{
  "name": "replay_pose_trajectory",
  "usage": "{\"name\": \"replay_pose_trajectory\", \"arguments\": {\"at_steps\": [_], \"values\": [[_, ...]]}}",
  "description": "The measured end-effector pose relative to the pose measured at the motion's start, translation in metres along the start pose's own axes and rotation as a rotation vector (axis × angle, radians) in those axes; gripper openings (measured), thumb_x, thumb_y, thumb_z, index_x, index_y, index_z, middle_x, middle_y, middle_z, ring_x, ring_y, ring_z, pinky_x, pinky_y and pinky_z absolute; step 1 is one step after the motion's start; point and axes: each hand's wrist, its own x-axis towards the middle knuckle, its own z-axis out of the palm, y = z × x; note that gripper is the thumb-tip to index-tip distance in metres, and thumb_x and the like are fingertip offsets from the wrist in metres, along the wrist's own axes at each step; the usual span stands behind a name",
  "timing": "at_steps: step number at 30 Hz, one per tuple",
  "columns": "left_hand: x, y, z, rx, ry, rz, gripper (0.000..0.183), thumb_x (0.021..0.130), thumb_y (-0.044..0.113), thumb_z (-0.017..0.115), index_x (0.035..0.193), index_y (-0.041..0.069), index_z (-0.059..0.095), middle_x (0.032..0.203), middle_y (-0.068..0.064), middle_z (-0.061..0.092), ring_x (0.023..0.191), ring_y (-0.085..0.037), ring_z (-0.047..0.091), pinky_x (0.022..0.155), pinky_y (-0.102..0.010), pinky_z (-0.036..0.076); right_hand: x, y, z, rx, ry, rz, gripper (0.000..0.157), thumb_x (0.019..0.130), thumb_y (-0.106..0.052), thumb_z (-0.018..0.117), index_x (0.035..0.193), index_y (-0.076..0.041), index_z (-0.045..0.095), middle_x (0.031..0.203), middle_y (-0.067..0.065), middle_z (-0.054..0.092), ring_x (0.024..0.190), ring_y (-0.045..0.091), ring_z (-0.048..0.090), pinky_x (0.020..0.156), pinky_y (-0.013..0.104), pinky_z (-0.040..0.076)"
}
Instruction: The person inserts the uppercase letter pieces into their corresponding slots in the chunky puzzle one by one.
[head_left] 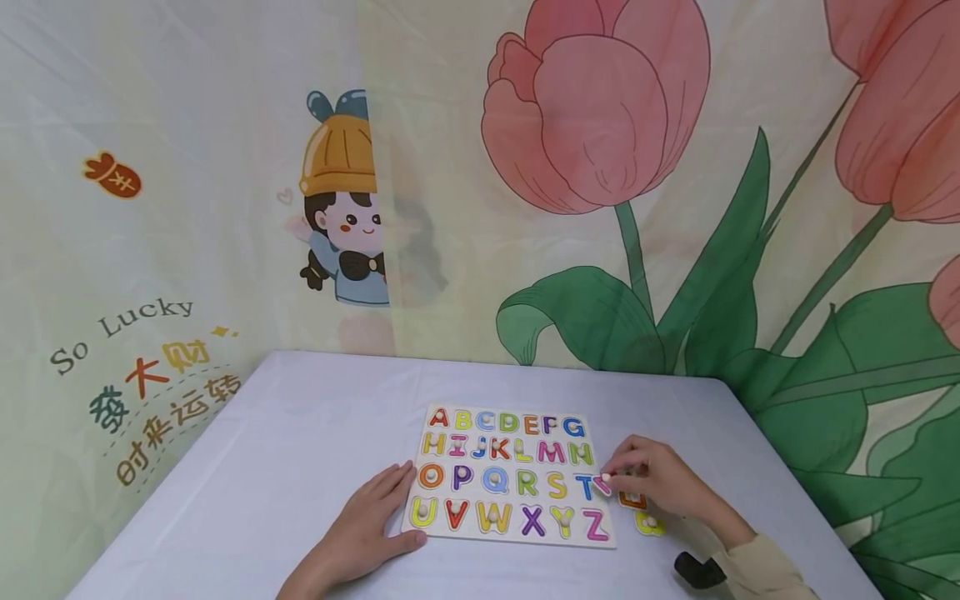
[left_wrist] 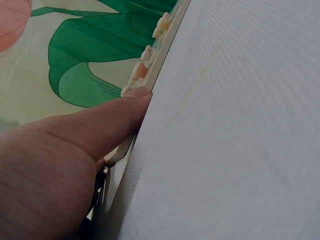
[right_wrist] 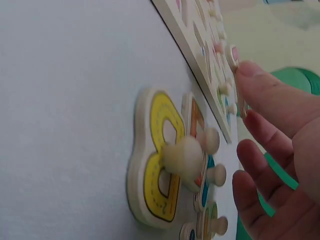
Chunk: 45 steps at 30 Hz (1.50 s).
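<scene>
The white alphabet puzzle board (head_left: 504,538) lies on the table, with rows of coloured letters, many topped by small knobs. My left hand (head_left: 367,521) rests at the board's left side, fingers extended along its edge. The left thumb (left_wrist: 117,117) touches the board's near edge in the left wrist view. Above the board's right edge, beside the blue T (head_left: 584,487), my right hand (head_left: 660,477) pinches a pink knobbed puzzle piece (head_left: 602,484) between thumb and fingers. Fingers partly hide that piece in the right wrist view, so its full shape cannot be told.
Right of the board lie a yellow knobbed piece (head_left: 649,523) and an orange piece (head_left: 632,500). In the right wrist view, a blue piece (right_wrist: 204,192) and a green-rimmed piece (right_wrist: 207,220) lie behind the yellow one. A printed curtain (head_left: 442,333) hangs behind the white table (head_left: 300,433).
</scene>
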Motion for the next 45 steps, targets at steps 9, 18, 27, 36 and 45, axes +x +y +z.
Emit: {"name": "replay_pose_trajectory", "arguments": {"at_steps": [9,18,27,36,45], "values": [[-0.001,-0.001,0.0,-0.009,-0.005,0.001,0.1,0.088,0.068,0.074,0.164,0.012,0.042,0.173,-0.002,0.035,0.161,-0.033,0.026,0.126,-0.064,0.026,-0.002,-0.019,0.005,0.093,-0.203,-0.117,0.01,0.092,-0.027,0.084,0.101,-0.026,0.087,0.098,-0.008,0.067,0.095,0.015,0.061,0.081,0.025,0.056],[0.0,-0.002,0.001,-0.011,0.004,0.007,0.1,0.088,0.068,0.075,0.164,0.013,0.042,0.173,-0.001,0.035,0.161,-0.032,0.025,0.127,-0.063,0.025,-0.001,-0.018,0.01,0.121,-0.331,-0.118,0.011,0.092,-0.026,0.084,0.103,-0.026,0.088,0.1,-0.007,0.066,0.098,0.012,0.058,0.081,0.025,0.052],[0.001,0.0,0.001,-0.009,0.0,-0.002,0.099,0.088,0.066,0.075,0.164,0.013,0.041,0.173,-0.002,0.034,0.162,-0.033,0.023,0.127,-0.063,0.023,0.001,-0.023,0.011,0.093,-0.38,-0.084,0.013,0.09,-0.026,0.085,0.103,-0.029,0.088,0.101,-0.006,0.063,0.098,0.012,0.056,0.079,0.024,0.052],[0.0,0.0,0.0,-0.008,0.004,-0.001,0.099,0.089,0.066,0.075,0.165,0.013,0.041,0.173,-0.002,0.034,0.162,-0.033,0.024,0.127,-0.063,0.024,0.005,-0.031,0.008,0.064,-0.419,-0.095,0.013,0.089,-0.023,0.086,0.1,-0.028,0.088,0.1,-0.007,0.061,0.097,0.01,0.055,0.076,0.024,0.053],[0.0,0.0,0.001,-0.008,0.007,-0.009,0.099,0.088,0.066,0.076,0.164,0.013,0.042,0.173,-0.002,0.034,0.162,-0.033,0.024,0.127,-0.063,0.024,0.004,-0.029,0.01,-0.001,-0.393,-0.089,0.011,0.088,-0.027,0.088,0.096,-0.034,0.087,0.1,-0.011,0.061,0.095,0.011,0.055,0.073,0.024,0.05]]}}
